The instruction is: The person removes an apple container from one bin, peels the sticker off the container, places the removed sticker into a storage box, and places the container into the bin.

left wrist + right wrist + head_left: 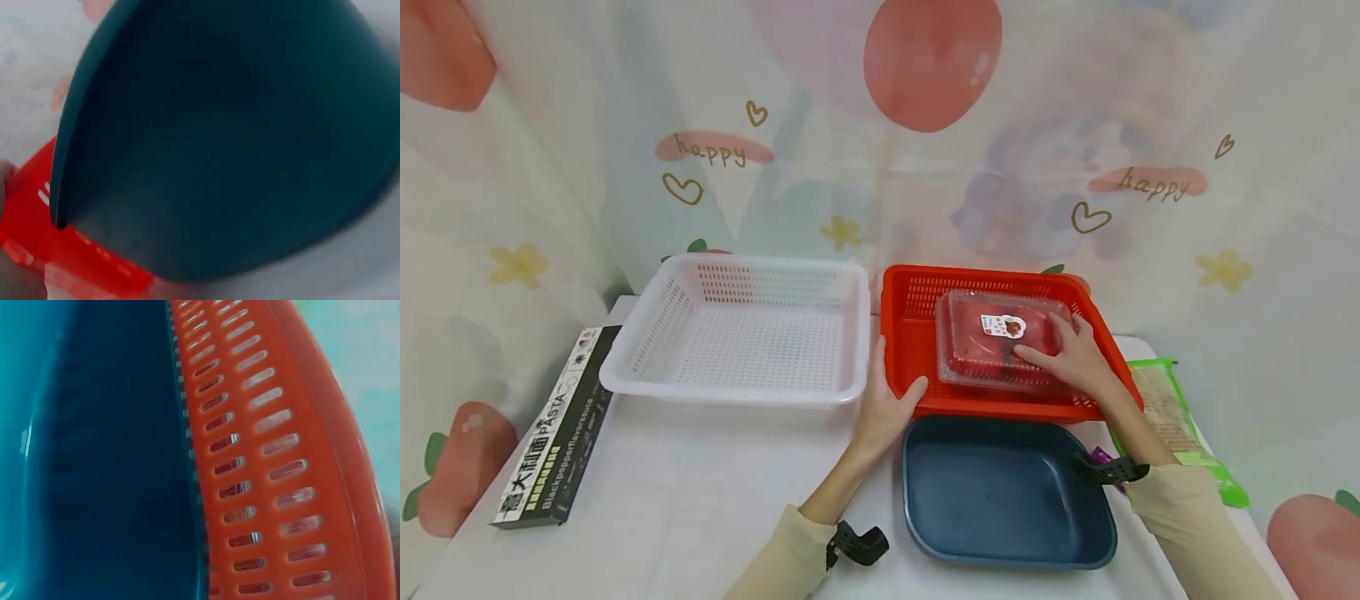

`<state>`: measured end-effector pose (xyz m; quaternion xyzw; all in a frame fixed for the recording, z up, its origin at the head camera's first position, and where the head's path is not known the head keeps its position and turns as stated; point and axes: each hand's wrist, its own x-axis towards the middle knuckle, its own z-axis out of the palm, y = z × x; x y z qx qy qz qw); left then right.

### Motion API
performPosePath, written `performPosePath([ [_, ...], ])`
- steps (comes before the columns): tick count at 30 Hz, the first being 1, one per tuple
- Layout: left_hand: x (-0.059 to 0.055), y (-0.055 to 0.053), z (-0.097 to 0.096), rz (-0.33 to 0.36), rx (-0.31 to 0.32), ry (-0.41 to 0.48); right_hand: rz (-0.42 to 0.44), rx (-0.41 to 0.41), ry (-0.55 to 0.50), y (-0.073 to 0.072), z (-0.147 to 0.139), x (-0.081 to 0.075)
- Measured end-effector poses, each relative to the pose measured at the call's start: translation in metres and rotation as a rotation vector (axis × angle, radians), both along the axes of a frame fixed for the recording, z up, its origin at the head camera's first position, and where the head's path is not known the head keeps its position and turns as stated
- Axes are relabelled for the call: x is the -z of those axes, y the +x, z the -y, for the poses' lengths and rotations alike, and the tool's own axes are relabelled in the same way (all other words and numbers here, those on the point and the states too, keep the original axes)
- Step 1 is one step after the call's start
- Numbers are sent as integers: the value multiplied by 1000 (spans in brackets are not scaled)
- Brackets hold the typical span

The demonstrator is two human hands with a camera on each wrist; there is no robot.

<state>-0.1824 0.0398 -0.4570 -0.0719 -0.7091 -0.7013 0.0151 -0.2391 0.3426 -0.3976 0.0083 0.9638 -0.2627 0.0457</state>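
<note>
A red perforated basket [917, 342] stands at the back, right of centre. My left hand [883, 408] grips its front left corner, the thumb over the rim and the fingers along the outer left side. Inside the basket lies a clear plastic clamshell box [970, 342] with red contents and a white fruit label. My right hand [1071, 358] holds the box's right part from above, thumb and fingers spread over the lid. The left wrist view catches part of the basket [75, 262] beside a dark blue tub. In the right wrist view the basket's slotted wall [262, 456] hides the box.
A white perforated basket [737, 396] stands to the left. The dark blue tub [1007, 492] sits in front of the red basket. A black pasta box [561, 425] lies at the far left. On the right, a green-edged packet [1168, 408] lies partly behind my right forearm.
</note>
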Motion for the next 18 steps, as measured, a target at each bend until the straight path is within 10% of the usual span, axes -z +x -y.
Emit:
performPosePath([
  [18,6,-4,11,42,86,30,-70,24,4,7,1,5],
])
